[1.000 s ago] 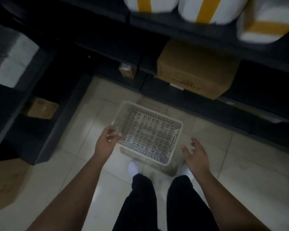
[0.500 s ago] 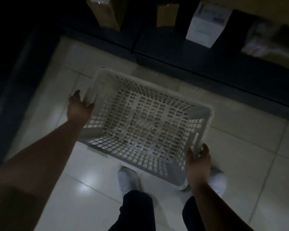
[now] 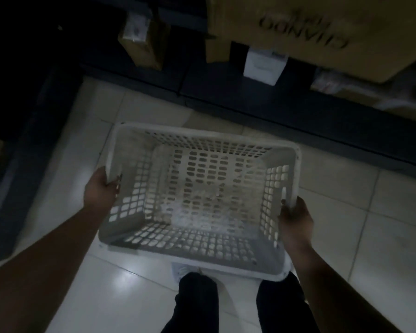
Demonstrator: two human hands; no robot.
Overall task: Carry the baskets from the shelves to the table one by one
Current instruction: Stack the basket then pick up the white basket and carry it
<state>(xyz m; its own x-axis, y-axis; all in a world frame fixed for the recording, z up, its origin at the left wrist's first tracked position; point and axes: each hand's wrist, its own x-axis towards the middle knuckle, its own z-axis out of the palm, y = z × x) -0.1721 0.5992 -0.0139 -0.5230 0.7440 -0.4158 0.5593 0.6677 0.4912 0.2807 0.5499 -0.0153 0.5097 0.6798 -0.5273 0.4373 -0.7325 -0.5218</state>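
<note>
Both hands now grip the white basket by its short sides. The left hand closes on the left rim, fingers curled over the edge into the basket. The right hand closes on the right rim beside the handle slot, thumb on the inner wall. Half a second ago the left hand only touched the outer corner with fingers spread, and the right hand was just reaching the lower right corner; one second ago both hands were open and apart from the basket.

The basket is held in front of the person above the tiled floor, its open top facing the camera and nothing inside it. It fills more of the view than before and sits level between the hands. One white shoe shows under its near edge, above the dark trouser legs.

Behind the basket runs the dark lower shelf. A large cardboard box with printed lettering stands at upper right, a smaller brown box at upper left, and a white box between them. The view has shifted since the earlier pictures.
</note>
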